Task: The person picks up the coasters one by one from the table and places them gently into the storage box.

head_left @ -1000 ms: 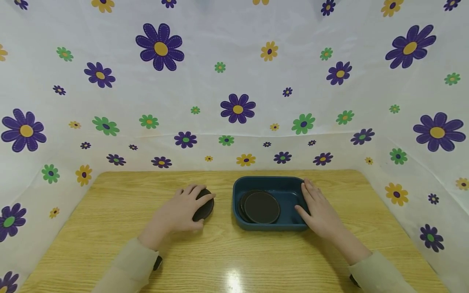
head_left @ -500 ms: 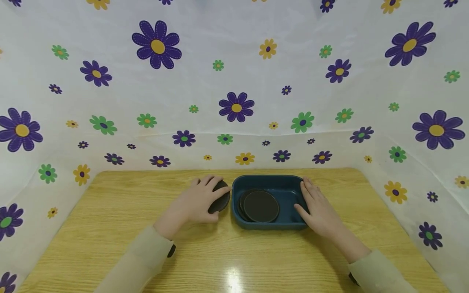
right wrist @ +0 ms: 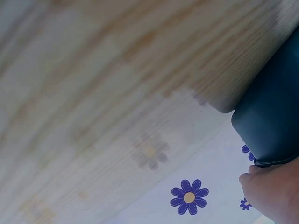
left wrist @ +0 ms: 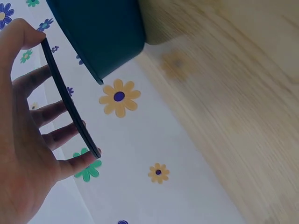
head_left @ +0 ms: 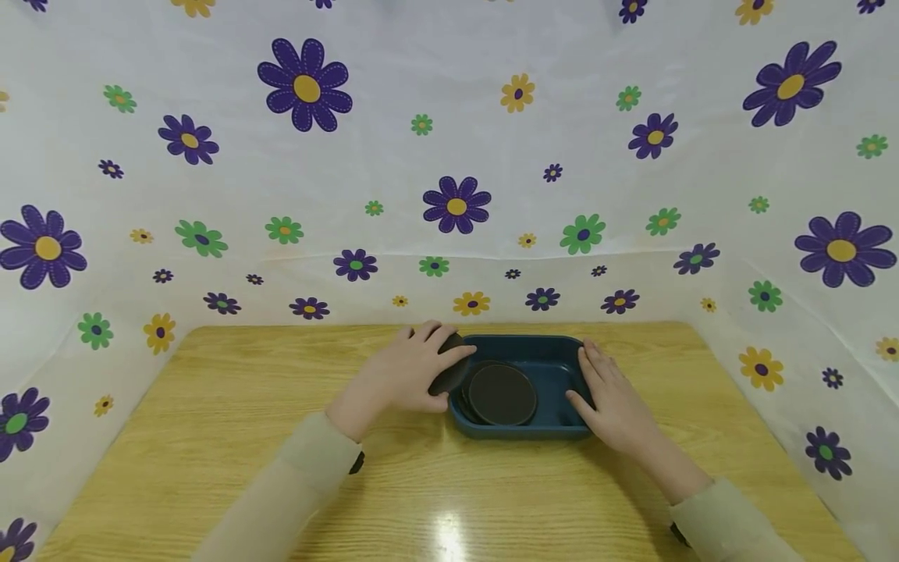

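My left hand (head_left: 407, 371) grips a thin black round coaster (head_left: 449, 365) by its edge, thumb on one side and fingers spread round the other. The left wrist view shows this coaster (left wrist: 70, 102) edge-on, tilted beside the outer wall of a dark blue rectangular tub (left wrist: 107, 32). In the head view it is over the left rim of the tub (head_left: 523, 432). More black coasters (head_left: 502, 396) lie overlapping in the tub's left half. On the tub's right rim rests my right hand (head_left: 618, 410), fingers fairly straight and thumb toward the inside. Only part of the right hand (right wrist: 273, 191) shows in its wrist view.
The tub stands near the back of a light wooden table (head_left: 281, 390). A white cloth (head_left: 393, 172) printed with flowers rises behind the table and along both sides. Light sleeves (head_left: 281, 492) cover the forearms.
The left hand has carried its coaster rightward and slightly up, from the tabletop to the tub's left rim. The right hand, the tub and the coasters inside have stayed in place.
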`<action>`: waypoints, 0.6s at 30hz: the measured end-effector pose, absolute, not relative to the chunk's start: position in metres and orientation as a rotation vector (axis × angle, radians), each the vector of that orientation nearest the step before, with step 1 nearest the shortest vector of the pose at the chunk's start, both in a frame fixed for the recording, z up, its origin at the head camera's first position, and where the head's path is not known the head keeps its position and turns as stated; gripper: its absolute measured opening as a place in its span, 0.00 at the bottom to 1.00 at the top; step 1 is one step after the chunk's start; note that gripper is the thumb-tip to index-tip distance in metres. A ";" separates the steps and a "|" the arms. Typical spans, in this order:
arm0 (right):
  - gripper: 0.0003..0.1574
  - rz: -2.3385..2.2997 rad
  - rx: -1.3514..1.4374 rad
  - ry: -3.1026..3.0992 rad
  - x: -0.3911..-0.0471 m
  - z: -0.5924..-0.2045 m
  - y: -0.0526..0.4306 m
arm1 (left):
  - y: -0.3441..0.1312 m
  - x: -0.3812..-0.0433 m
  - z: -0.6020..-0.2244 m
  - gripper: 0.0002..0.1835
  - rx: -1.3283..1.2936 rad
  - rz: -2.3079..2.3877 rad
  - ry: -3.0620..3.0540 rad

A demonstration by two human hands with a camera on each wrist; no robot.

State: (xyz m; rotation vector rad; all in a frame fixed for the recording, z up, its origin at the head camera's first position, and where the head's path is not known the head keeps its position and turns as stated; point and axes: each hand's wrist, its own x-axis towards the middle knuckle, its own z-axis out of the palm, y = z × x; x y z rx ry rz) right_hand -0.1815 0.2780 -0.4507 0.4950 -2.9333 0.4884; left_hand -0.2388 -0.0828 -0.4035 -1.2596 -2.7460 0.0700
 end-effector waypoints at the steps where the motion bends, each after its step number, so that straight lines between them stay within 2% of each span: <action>1: 0.48 0.486 0.496 -2.933 -0.181 -0.451 0.278 | -0.080 -0.239 -0.403 0.43 -1.268 0.075 -2.746; 18: 0.48 0.479 0.490 -2.930 -0.181 -0.451 0.277 | -0.032 -0.243 -0.406 0.42 -1.324 0.120 -2.732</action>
